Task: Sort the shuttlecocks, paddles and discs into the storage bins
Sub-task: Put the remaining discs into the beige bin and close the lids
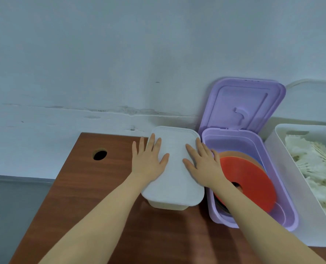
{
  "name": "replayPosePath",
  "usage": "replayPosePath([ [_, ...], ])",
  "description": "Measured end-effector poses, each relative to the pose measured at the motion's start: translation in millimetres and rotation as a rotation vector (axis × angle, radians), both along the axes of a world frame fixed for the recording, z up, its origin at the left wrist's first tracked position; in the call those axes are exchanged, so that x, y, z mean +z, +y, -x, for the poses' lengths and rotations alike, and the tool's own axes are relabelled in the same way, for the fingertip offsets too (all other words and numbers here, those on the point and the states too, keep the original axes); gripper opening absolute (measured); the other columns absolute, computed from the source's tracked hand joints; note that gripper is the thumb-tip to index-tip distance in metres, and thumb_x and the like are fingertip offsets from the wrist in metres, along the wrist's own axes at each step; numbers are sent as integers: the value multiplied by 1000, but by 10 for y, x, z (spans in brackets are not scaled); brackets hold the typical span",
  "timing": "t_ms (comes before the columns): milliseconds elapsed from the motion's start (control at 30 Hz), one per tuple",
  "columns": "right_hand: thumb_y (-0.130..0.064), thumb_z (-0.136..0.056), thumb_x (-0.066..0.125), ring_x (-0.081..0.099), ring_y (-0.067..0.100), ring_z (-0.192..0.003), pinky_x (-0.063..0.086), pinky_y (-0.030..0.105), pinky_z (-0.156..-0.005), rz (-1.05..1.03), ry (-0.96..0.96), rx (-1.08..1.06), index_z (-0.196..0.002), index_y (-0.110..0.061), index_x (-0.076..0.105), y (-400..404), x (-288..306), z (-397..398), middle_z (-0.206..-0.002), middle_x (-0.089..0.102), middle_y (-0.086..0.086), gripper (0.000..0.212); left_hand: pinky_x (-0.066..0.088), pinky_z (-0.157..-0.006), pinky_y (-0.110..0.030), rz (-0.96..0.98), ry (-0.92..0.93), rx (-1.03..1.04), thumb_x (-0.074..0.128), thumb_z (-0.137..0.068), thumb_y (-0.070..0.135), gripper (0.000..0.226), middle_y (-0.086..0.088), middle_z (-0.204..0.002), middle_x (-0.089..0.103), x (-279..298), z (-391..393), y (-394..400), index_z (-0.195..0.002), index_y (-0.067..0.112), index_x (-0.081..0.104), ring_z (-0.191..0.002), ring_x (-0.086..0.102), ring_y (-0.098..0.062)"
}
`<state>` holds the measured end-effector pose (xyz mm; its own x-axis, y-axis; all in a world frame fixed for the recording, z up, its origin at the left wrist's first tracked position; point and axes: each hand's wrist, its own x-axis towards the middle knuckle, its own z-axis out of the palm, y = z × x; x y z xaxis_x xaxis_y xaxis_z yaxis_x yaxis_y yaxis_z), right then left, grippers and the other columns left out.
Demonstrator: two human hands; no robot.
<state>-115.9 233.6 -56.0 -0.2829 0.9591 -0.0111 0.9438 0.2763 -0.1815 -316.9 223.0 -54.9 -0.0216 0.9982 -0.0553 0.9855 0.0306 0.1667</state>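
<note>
Three bins line the wood-grain surface (86, 187) vs. a pale blue wall (120, 54): a white bin (174, 187) w/ lid shut, a purple bin (290, 210) w/ lid up holding stacked discs (251, 180), orange on top, exact count unclear, and a white open bin (278, 168) of shuttlecocks (314, 168). Left hand (148, 161) and right hand (204, 164) press flat on the shut lid, fingers (153, 141) straight, gripping nothing. One cable hole (100, 154) at left.
</note>
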Motion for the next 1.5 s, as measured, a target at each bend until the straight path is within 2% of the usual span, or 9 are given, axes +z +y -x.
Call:
replayPosePath([
  [167,-65,-76,-2,-1,19,-145,-11,36,-113,-12,28,-10,-148,-33,14,-11,-41,44,-158,-3,6,80,-15,-111,-49,-10,-84,32,22,-93,59,65,8,-158,-7,-17,11,-20,-149,31,6,-144,-6,-26],
  [367,-65,-76,4,1,20,-145,-7,35,-114,33,90,-21,-147,-33,19,2,5,75,-158,1,7,80,-15,-110,-51,25,-172,33,27,-91,60,66,11,-157,-8,-22,48,6,-149,33,8,-145,3,-27],
  [600,-53,-81,32,12,32,-141,10,40,-112,72,253,-91,-143,-20,34,0,79,224,-155,15,14,70,-3,-115,-47,-41,-248,8,30,-93,57,65,2,-157,-11,-13,76,-10,-148,29,13,-144,3,-18],
  [767,-24,-89,58,18,32,-140,13,41,-112,36,389,-98,-141,-16,38,-49,57,200,-153,21,11,56,3,-115,-36,-62,-390,-30,39,-95,49,66,-9,-157,-4,-12,75,-10,-149,19,16,-144,2,-22],
  [900,-37,-93,48,9,31,-143,6,39,-112,10,234,-100,-145,-22,31,-6,42,202,-156,11,11,56,2,-114,-49,37,-342,80,31,-93,57,66,-5,-158,2,-18,97,12,-149,30,8,-145,0,-22],
  [1067,-62,-80,4,3,21,-145,2,37,-114,-12,70,-137,-148,-25,18,-49,-19,239,-158,4,4,79,-2,-110,-61,-37,-140,58,22,-93,58,69,4,-157,-14,-17,61,32,-150,24,3,-143,-17,-23],
  [1167,-62,-78,3,3,23,-145,3,36,-115,-6,89,-143,-149,-24,18,-57,-27,244,-158,2,7,81,1,-110,-62,-36,-114,48,23,-93,56,69,4,-158,-7,-28,47,37,-150,20,7,-144,-9,-19],
  [1333,-56,-84,24,11,31,-142,10,40,-113,60,180,-153,-147,-22,23,-17,19,259,-156,-1,17,72,0,-108,-63,15,-205,83,26,-93,58,69,8,-158,-6,-26,77,56,-150,24,6,-145,-2,-14],
  [1500,-65,-74,3,19,33,-138,12,39,-111,21,58,-136,-146,-24,24,-28,49,236,-155,6,18,86,2,-111,-57,16,-192,69,25,-93,57,68,7,-158,-6,10,57,49,-150,24,6,-144,4,-18],
])
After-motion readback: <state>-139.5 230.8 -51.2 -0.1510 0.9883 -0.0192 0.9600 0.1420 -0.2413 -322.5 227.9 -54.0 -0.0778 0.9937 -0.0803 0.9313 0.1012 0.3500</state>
